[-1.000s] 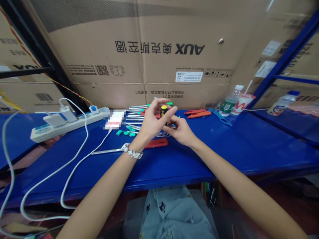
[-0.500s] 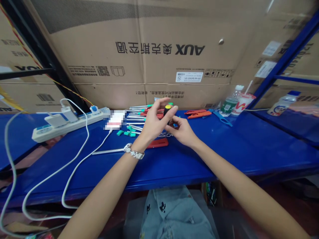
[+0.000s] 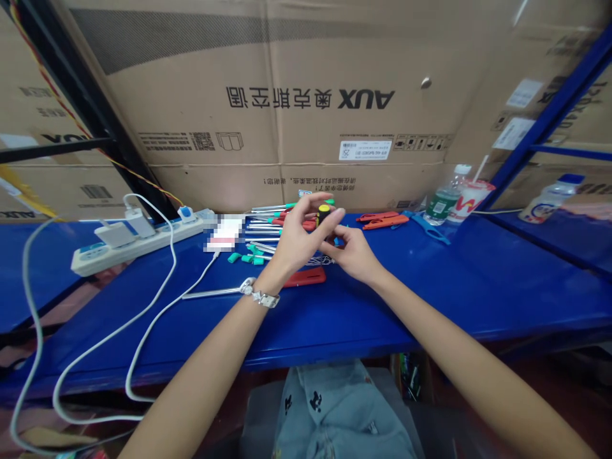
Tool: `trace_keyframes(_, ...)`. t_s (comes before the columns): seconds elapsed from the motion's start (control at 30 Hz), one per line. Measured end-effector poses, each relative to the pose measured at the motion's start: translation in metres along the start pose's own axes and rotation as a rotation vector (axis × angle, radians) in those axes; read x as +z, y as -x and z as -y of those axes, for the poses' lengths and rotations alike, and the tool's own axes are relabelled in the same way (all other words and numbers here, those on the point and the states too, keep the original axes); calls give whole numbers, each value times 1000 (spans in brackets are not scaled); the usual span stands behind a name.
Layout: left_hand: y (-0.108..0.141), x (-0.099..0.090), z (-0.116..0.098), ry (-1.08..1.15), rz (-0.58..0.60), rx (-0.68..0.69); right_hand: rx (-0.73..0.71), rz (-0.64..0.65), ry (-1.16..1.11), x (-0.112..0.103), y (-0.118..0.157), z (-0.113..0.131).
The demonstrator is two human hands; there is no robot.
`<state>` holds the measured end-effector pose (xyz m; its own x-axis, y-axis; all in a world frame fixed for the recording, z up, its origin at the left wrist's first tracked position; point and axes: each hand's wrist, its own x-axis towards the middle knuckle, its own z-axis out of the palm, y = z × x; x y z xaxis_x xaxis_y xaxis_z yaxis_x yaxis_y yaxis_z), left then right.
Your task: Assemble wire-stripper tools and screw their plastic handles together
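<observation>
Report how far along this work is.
Done: nothing I can confirm; the orange pieces lie set apart, but whether they are finished doesn't show.
In hand: the left hand grips a yellow-topped handle, with the right hand just below; the fingers hide their contact point.
Left: possibly the loose metal rods, green pieces and red piece.

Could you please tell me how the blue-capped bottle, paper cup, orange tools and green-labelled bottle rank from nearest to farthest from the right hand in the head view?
From the right hand:
1. Orange tools, just beyond it, slightly right.
2. Green-labelled bottle, farther right.
3. Paper cup, right beside that bottle.
4. Blue-capped bottle, far right.
</observation>
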<state>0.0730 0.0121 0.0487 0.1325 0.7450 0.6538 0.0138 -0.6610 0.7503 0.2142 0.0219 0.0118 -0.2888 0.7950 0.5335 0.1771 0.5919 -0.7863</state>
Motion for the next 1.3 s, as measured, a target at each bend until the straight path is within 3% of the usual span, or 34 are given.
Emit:
trace_keyframes(0.07,1,8,3,-2,-144,35,1,-53,6,6,-2,-4)
trace_keyframes(0.13,2,12,4,24,-203,51,4,-81,2,11,-2,-5)
trace_keyframes(0.2,2,9,2,57,-144,27,1,-54,-1,10,-1,-2)
trace_keyframes(0.33,-1,-5,-2,43,88,3,-20,146,-57,-4,2,9)
trace_keyframes(0.4,-2,-9,-2,5,127,17,-18,160,-53,-9,2,11)
trace_keyframes(0.47,-2,-7,-1,-28,81,19,-8,101,-21,-9,0,8)
trace_keyframes(0.63,-2,5,2,-48,-175,36,11,-85,-1,6,-2,-2)
trace_keyframes(0.73,-1,3,0,-22,-110,14,17,-93,6,8,-1,0)
trace_keyframes(0.93,-1,-8,-1,20,134,-14,-21,138,-111,-8,-1,8)
trace_keyframes(1.0,0,-6,1,22,111,-30,-8,109,-71,-9,-2,6)
trace_keyframes(1.13,-1,2,4,-4,-107,-34,34,-13,-30,0,-6,-1)
trace_keyframes(1.23,-1,3,1,39,-53,-50,43,-88,-30,6,-7,-2)
trace_keyframes(1.3,-1,0,-2,22,32,-46,39,-57,-51,3,-5,1)
